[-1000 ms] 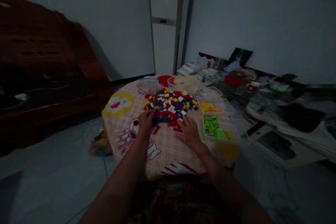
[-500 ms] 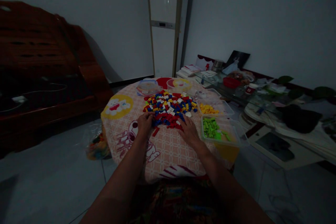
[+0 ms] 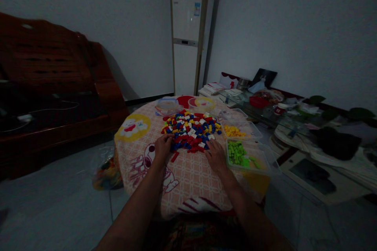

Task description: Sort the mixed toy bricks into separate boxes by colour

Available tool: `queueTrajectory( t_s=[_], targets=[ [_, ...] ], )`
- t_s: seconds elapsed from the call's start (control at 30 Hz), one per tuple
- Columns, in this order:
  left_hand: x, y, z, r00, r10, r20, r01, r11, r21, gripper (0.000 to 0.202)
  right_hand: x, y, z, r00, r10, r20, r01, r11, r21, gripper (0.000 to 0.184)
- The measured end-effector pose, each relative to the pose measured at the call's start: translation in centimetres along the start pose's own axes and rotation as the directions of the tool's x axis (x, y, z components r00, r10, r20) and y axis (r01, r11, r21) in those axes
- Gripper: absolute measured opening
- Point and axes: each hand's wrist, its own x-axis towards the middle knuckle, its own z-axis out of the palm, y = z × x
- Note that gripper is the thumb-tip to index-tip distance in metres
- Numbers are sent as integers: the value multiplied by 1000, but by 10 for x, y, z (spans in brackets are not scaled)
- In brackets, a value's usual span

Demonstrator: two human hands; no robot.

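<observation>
A wide heap of building bricks [image 3: 188,127] in red, blue, white and yellow lies on the cloth-covered round table [image 3: 194,176]. At its left front edge is my left hand [image 3: 163,147], open, its fingers reaching to the bricks, the tips partly hidden. My right hand [image 3: 216,155] rests open at the right front edge, fingers apart and touching the outermost bricks. Neither hand visibly holds a brick. One red brick [image 3: 174,157] lies in front of the heap, near my left hand. To the right stand a clear box of green bricks [image 3: 237,153] and one of yellow bricks [image 3: 233,131].
Clear plastic tubs [image 3: 167,105] stand at the table's back edge. A cluttered glass side table [image 3: 235,98] is on the right, with a red bowl [image 3: 259,102]. On the left are a wooden bench [image 3: 55,74] and a plastic bag of colourful pieces [image 3: 107,172] on the floor.
The camera view has tilted up, so everything sits lower in the picture. My right hand has drawn slightly back from the heap toward its right front edge. My left hand stays at the left edge.
</observation>
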Motion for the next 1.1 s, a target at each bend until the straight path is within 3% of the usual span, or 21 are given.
queueTrajectory(
  t_s=[0.23, 0.53, 0.8, 0.93, 1.1],
  targets=[
    [2, -2, 1, 1000, -19, 8, 19, 1000, 1, 33, -4, 14, 6, 994, 41, -98, -35, 998, 55, 40],
    [0, 7, -4, 1000, 15, 14, -15, 1000, 23, 31, -10, 15, 0, 995, 20, -102, -13, 997, 72, 42],
    [0, 5, -2, 1000, 11, -1, -11, 999, 37, 31, -15, 10, -9, 995, 87, -54, -83, 993, 82, 41],
    [0, 5, -3, 1000, 13, -2, -13, 999, 35, 30, 14, -6, -18, 995, 101, -11, -100, 990, 96, 42],
    [-1, 5, 0, 1000, -12, -21, 11, 998, -61, 30, 77, -25, -22, 989, 145, -30, -138, 977, 165, 43]
  ],
)
